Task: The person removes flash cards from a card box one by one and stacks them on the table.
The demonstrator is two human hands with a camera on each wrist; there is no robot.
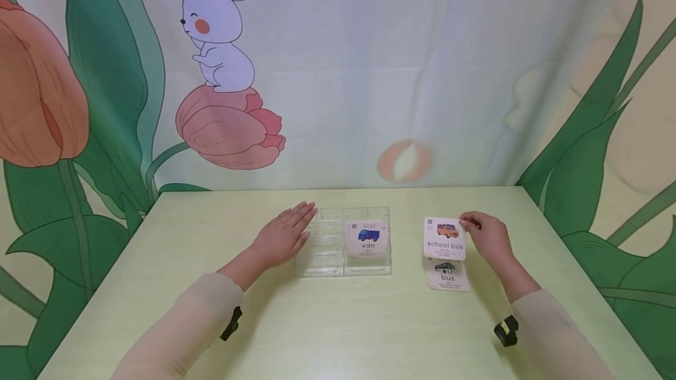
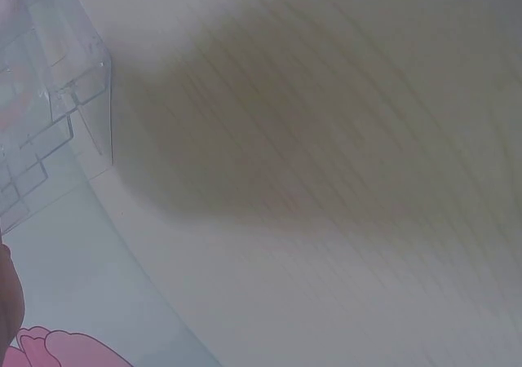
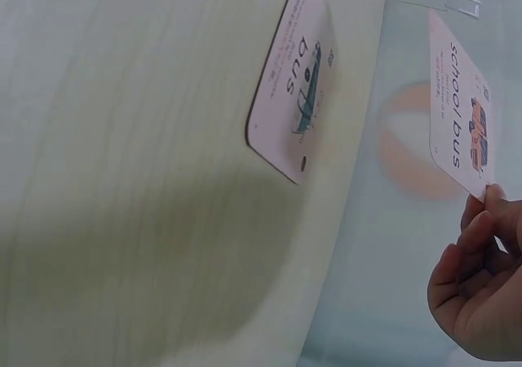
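Observation:
My right hand (image 1: 488, 238) pinches the school bus card (image 1: 445, 239) by its right edge; in the right wrist view the card (image 3: 461, 110) is raised above the table. Below it on the table lies the bus card (image 1: 448, 279), its upper part hidden in the head view. With fingers straight, my left hand (image 1: 282, 236) is at the left side of a clear plastic rack (image 1: 319, 263). The rack has two columns, and a van card (image 1: 368, 240) sits in the right one. Only the rack's edge (image 2: 90, 98) and a bit of the hand show in the left wrist view.
The pale wood-grain table (image 1: 338, 327) meets a printed curtain (image 1: 338, 75) with a rabbit, tulips and leaves at its back edge. Dark wrist cameras (image 1: 507, 331) are worn at both cuffs.

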